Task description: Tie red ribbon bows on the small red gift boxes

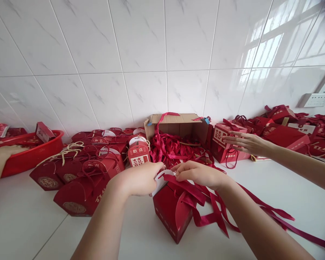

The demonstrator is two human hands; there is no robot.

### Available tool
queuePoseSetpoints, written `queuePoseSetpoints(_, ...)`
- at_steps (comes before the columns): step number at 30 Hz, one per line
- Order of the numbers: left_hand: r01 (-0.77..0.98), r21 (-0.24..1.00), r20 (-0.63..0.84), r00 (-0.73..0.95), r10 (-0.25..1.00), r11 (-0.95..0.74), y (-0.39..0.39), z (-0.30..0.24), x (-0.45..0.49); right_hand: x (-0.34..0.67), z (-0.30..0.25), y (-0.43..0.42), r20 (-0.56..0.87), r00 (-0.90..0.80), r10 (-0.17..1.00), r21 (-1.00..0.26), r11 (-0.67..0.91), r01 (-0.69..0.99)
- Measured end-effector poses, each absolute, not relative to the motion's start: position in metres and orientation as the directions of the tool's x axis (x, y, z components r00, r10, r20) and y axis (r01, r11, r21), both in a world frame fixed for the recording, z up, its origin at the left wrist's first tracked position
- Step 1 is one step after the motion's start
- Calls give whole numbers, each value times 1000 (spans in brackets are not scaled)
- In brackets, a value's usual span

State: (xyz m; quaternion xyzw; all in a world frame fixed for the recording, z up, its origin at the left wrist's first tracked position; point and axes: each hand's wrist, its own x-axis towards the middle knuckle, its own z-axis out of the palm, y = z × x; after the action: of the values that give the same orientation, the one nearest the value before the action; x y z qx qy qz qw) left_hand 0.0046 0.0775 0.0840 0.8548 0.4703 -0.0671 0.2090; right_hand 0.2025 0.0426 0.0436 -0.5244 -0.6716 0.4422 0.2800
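Two hands on one red box [172, 211], which stands on the white table [130, 236] just in front of the open carton. Left hand [143, 177] grips its pale top flap from the side; right hand [197, 173] pinches a red ribbon [188, 187] against that flap. Box contents hidden. Loose ribbon ends trail rightward over the table. Behind: cardboard carton [178, 118] on its side, opening this way, stuffed with tangled red ribbons [170, 148], some spilling out. Left of carton: small upright box [138, 153] with cream cord, then a cluster of closed red boxes [89, 191], corded tops, insides not visible. Far left: red basin [32, 164], a small packet [44, 132] leaning at its far rim, other contents blurred; another person's hand [2, 151] over it. Right: another person's hand [243, 142] at a red gift box [219, 144], beside a heap of red boxes [285, 137].
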Motion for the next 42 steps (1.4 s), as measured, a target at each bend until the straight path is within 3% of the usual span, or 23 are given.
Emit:
queuePoseSetpoints(14,807,346,-312,579,753,-478,78,82,4,195,26,49,-154,-377,913,-912,15,409)
queuePoseSetpoints(19,820,297,-307,567,764,-489,73,85,6,193,24,49,-155,-398,904,-897,40,440)
queuePoseSetpoints(24,822,297,-223,555,802,-486,70,89,9,189,34,44,-154,-339,928,-863,41,503)
queuePoseSetpoints(26,792,352,-156,574,804,-498,71,91,8,189,38,42,-144,-333,932,-845,59,532)
queuePoseSetpoints(29,620,597,93,577,812,-509,72,99,3,193,48,35,-99,-285,953,-786,101,610)
queuePoseSetpoints(31,367,780,343,426,837,-506,71,107,-1,200,55,26,-19,-173,985,-699,110,706)
queuePoseSetpoints(33,120,854,475,216,853,-506,68,114,-4,208,63,13,40,-42,998,-567,57,822)
queuePoseSetpoints(35,-1,865,500,95,861,-502,65,117,-6,215,69,-1,32,13,999,-441,3,898)
queuePoseSetpoints(38,87,882,458,80,886,-464,64,115,-8,216,73,-21,-117,-93,989,-366,45,929)
queuePoseSetpoints(40,316,851,365,220,905,-420,66,109,-10,206,75,-28,-221,-171,960,-341,88,936)
queuePoseSetpoints(42,590,694,138,452,881,-412,71,102,-11,192,75,-29,-286,-166,944,-265,88,960)
